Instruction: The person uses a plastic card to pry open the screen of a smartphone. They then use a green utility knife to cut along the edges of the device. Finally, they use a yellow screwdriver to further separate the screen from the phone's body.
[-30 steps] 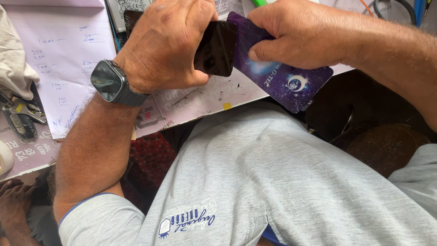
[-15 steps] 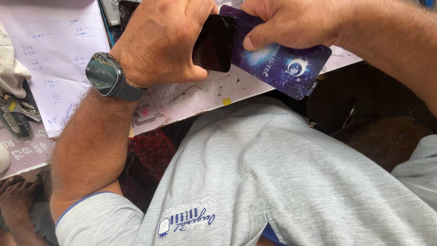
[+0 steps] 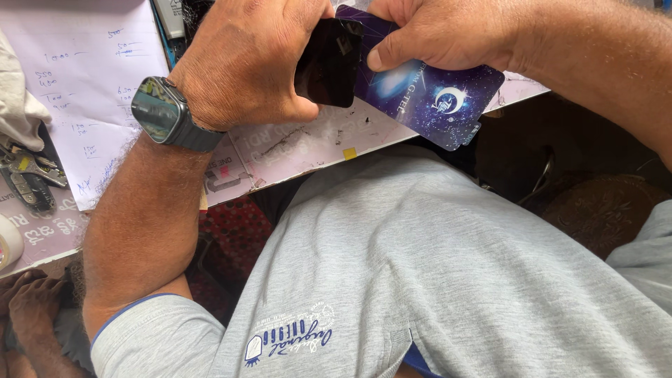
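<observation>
- Directly below the camera: grey T-shirt (image 3: 448, 266), filling most of the lower view, small blue print near the lower hem.
- Along the upper view: pale work surface (image 3: 308, 150), its near edge running diagonally from lower left to upper right, scuffed and stained near that edge.
- On the far left part of the surface: white paper sheet (image 3: 84, 77) with handwritten notes, reaching toward the near edge.
- Over the far middle of the surface: left hand (image 3: 252, 63), fingers curled and pressed around a dark glossy phone-sized slab (image 3: 329, 63); thumb under its lower edge, slab held above the surface, not resting on it.
- Far right of the slab: right hand (image 3: 441, 35), thumb and fingers pinching the upper end of a flat blue package (image 3: 427, 94) printed with a crescent moon and stars.
- Package overlapping the right edge of the slab, its lower end hanging past the near edge of the surface.
- On the left wrist: smartwatch (image 3: 157, 112), dark band, reflective square face.
- At the left edge of the surface: metal pliers-type tool (image 3: 28, 178), partly on the paper's margin; whitish cloth (image 3: 17, 105) just beyond it.
- At the near left corner: roll of tape (image 3: 8, 241), only partly in view.
- Near the near edge, below the slab: small yellow scrap (image 3: 349, 153).
</observation>
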